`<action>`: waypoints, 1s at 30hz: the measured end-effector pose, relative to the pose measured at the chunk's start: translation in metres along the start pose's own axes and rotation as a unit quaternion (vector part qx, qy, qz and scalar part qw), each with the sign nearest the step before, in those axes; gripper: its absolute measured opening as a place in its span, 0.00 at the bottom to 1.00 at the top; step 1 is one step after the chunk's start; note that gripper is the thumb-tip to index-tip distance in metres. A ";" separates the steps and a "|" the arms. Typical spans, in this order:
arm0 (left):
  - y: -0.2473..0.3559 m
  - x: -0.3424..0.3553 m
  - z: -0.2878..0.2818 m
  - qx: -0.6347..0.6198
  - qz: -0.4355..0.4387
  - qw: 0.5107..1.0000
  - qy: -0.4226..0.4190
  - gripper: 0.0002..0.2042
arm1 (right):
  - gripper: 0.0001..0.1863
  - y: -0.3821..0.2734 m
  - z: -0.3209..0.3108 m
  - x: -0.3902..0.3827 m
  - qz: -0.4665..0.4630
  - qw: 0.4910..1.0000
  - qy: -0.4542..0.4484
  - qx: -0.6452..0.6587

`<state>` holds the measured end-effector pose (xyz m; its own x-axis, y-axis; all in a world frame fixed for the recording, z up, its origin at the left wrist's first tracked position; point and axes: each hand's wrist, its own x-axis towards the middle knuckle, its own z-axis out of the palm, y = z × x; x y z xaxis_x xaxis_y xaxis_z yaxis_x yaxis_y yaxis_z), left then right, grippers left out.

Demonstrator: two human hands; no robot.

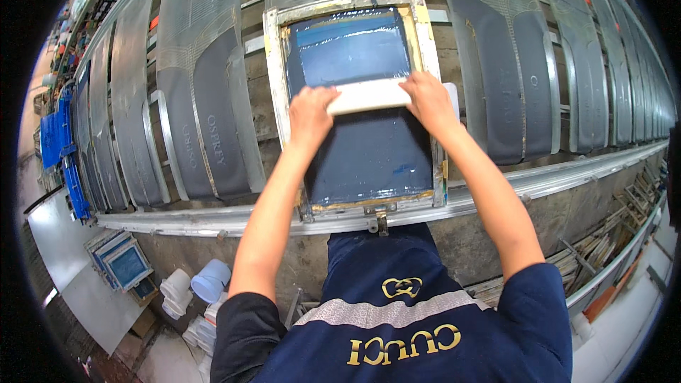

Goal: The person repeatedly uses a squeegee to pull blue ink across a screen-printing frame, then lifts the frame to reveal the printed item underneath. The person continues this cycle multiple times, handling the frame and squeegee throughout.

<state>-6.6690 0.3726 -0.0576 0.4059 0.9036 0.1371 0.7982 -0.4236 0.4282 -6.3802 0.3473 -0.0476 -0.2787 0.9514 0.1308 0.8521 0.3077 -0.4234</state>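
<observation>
A white squeegee [370,96] lies crosswise over the middle of a screen-printing frame [277,71], and both hands grip it. My left hand [311,116] is closed round its left end. Round the right end, my right hand [430,103] is closed, fingers over the top edge. Dark blue-black mesh [369,159] fills the frame, with a shiny wet film on the far part. The frame's rim is pale and stained, with yellowish tape along the inside. A small metal clamp [381,221] sits at its near edge. The squeegee's lower edge is hidden.
Long printing boards carry dark grey fabric panels [206,128] on the left and more panels [507,92] on the right. A metal rail [191,221] runs along the near edge. Below left stand white and pale blue buckets [211,281] and several stacked screens [126,264].
</observation>
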 end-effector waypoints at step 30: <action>-0.057 0.077 -0.051 -0.262 -0.179 0.817 -0.481 0.21 | 0.21 0.033 -0.024 0.089 0.163 0.828 -0.462 0.273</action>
<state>-6.7058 0.4700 -0.0258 0.5510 0.3888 -0.7384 0.7444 0.1709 0.6455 -6.3660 0.4427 -0.0286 -0.5089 0.4936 -0.7053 0.6914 -0.2537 -0.6765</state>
